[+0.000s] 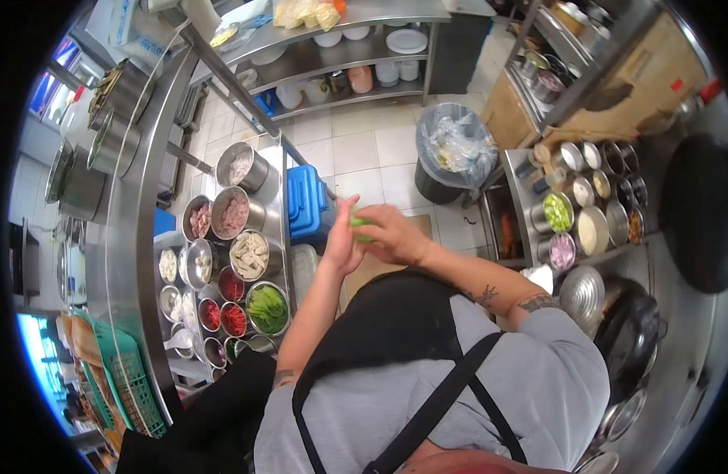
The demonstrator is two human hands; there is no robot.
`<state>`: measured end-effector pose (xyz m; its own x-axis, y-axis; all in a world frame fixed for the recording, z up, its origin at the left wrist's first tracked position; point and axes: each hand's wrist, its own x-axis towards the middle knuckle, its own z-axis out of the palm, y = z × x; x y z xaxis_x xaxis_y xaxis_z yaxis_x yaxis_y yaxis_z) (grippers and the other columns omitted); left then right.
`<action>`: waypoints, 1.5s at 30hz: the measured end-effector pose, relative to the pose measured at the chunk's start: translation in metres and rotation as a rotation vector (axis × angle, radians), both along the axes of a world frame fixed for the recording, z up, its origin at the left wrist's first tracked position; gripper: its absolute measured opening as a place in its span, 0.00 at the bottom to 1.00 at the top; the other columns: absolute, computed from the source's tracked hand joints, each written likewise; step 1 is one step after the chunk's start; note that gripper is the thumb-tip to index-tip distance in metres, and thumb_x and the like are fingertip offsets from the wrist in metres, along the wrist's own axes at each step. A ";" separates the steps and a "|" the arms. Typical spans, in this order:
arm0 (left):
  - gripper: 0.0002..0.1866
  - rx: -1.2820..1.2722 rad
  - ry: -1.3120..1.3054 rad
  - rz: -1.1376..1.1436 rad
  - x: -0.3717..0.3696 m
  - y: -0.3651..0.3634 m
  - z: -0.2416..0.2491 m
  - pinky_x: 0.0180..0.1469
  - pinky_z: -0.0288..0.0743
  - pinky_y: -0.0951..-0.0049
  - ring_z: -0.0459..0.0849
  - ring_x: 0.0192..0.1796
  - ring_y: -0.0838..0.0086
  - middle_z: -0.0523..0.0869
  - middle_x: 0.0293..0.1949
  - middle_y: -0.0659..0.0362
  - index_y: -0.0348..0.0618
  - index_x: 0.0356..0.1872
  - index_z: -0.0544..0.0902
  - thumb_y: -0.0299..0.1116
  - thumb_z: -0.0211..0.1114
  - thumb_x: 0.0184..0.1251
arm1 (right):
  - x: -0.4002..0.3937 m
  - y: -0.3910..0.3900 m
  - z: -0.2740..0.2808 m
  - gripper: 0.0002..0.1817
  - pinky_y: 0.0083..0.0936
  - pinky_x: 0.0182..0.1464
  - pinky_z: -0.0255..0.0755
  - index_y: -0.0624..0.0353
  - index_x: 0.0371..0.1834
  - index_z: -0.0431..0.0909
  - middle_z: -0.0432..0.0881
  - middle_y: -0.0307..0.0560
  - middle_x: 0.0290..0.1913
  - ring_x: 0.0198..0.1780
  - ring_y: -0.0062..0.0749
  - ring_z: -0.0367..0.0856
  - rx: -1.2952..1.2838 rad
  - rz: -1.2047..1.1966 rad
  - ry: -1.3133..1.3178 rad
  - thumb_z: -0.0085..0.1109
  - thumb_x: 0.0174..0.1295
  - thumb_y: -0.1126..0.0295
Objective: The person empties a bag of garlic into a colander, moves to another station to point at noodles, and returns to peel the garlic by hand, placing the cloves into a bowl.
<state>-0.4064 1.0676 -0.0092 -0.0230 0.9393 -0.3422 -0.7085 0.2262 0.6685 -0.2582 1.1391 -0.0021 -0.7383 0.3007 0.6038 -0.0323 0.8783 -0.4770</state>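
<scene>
My left hand [344, 241] and my right hand [393, 235] are together in front of my chest, above the floor. Between them shows a bright green piece [361, 229] that looks like a leafy vegetable; fingers hide most of it. The right hand's fingers curl over it, while the left palm presses against its other side. To the left of my left hand, a steel pot of green leaves [267, 308] stands on the steel counter, beside a pot of pale strips [249, 255].
Pots of meat [230, 213] and cut red vegetables [233, 319] crowd the left counter. A blue lidded bin [304, 201] stands beside it. Ahead is a lined trash bin [456, 146]. On the right are seasoning containers [593, 229] and a large black wok [703, 213].
</scene>
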 end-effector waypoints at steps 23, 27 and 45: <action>0.20 -1.582 0.328 0.394 0.219 -0.309 -0.237 0.45 0.80 0.59 0.88 0.40 0.59 0.88 0.36 0.49 0.41 0.36 0.88 0.48 0.60 0.64 | -0.047 0.168 -0.292 0.34 0.40 0.60 0.75 0.69 0.57 0.77 0.82 0.67 0.52 0.56 0.57 0.81 0.042 0.560 -1.154 0.67 0.54 0.52; 0.26 -1.425 0.164 0.513 0.310 -0.339 -0.265 0.33 0.80 0.62 0.85 0.29 0.65 0.86 0.31 0.50 0.40 0.33 0.87 0.58 0.60 0.66 | -0.094 0.040 -0.253 0.31 0.39 0.60 0.74 0.65 0.58 0.77 0.83 0.63 0.52 0.56 0.54 0.81 0.087 0.753 -1.044 0.65 0.56 0.55; 0.20 -0.979 0.637 1.729 0.334 -0.622 -0.073 0.52 0.76 0.74 0.83 0.46 0.76 0.86 0.46 0.58 0.36 0.59 0.77 0.39 0.61 0.74 | -0.024 -0.469 -0.099 0.23 0.31 0.52 0.78 0.65 0.59 0.76 0.84 0.55 0.51 0.49 0.36 0.85 -0.049 1.531 -1.224 0.64 0.63 0.65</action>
